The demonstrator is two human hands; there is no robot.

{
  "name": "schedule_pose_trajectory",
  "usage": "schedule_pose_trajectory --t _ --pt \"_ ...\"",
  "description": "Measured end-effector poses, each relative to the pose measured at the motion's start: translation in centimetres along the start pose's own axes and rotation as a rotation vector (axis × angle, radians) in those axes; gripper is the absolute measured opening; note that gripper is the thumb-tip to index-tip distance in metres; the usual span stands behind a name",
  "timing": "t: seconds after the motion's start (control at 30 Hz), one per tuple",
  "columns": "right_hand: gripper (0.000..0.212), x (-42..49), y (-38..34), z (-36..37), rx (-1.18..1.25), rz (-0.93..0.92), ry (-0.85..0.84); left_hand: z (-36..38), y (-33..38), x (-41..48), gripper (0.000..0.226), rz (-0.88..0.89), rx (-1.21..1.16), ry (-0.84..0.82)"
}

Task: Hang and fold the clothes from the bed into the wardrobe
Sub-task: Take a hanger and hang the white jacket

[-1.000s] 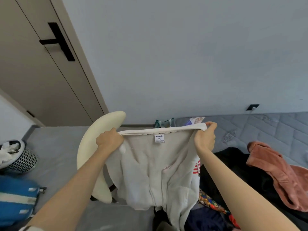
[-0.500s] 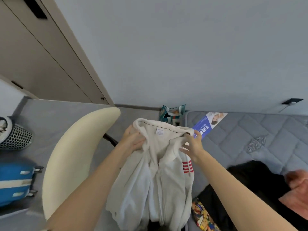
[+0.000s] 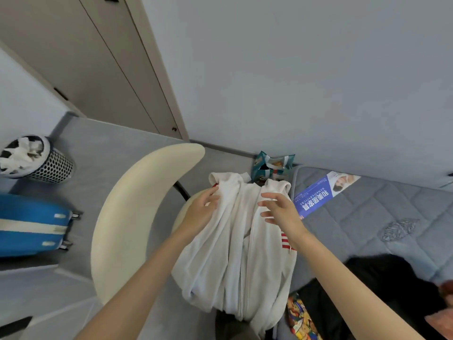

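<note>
A white zip jacket (image 3: 235,253) with red stripes on one sleeve lies bunched over the seat of a cream chair (image 3: 127,217), its collar pointing away from me. My left hand (image 3: 202,207) rests on the jacket's left shoulder with fairly straight fingers. Just above the right shoulder is my right hand (image 3: 279,209), fingers spread and holding nothing. On the grey quilted bed (image 3: 367,217) to the right lie a black garment (image 3: 380,278), a pink one (image 3: 441,322) at the frame's edge and a colourful cloth (image 3: 299,315).
A beige wardrobe door (image 3: 85,57) stands shut at the upper left. A mesh bin (image 3: 49,165) and a blue suitcase (image 3: 29,224) sit on the floor at left. A teal bag (image 3: 272,165) stands by the wall, with a blue leaflet (image 3: 318,195) on the bed corner.
Both hands held the jacket up by its collar, then lowered it onto the chair seat. Now the right hand has let go and the left only rests on it.
</note>
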State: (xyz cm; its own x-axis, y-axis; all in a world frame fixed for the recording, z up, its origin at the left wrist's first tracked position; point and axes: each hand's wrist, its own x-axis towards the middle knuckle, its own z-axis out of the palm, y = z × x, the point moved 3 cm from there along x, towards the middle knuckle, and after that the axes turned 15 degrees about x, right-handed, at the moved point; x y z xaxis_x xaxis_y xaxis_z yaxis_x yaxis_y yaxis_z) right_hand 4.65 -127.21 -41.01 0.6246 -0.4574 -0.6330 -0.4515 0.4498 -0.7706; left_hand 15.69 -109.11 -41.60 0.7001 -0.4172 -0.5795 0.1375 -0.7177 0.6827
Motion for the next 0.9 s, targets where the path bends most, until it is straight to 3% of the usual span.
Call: schedule_pose_trajectory --t 0.17,0.37,0.7,0.9 --pt "0.022 -6.6 -2.1 4.9 -0.060 -0.090 -0.197 -3.9 -0.7 -7.4 0.039 0.061 -0.033 0.081" --pt "0.020 -16.2 -1.6 12.3 -0.145 -0.197 -0.366 -9.1 -4.1 -19.5 0.033 0.150 -0.134 0.294" --pt "0.024 -36.6 6.4 26.7 -0.331 -0.304 -0.761 -16.5 -19.2 -43.9 0.032 0.109 -0.209 0.668" --pt "0.024 -48.8 12.6 35.1 -0.447 -0.322 -1.019 -19.5 -28.1 -58.7 0.033 -0.009 -0.295 0.909"
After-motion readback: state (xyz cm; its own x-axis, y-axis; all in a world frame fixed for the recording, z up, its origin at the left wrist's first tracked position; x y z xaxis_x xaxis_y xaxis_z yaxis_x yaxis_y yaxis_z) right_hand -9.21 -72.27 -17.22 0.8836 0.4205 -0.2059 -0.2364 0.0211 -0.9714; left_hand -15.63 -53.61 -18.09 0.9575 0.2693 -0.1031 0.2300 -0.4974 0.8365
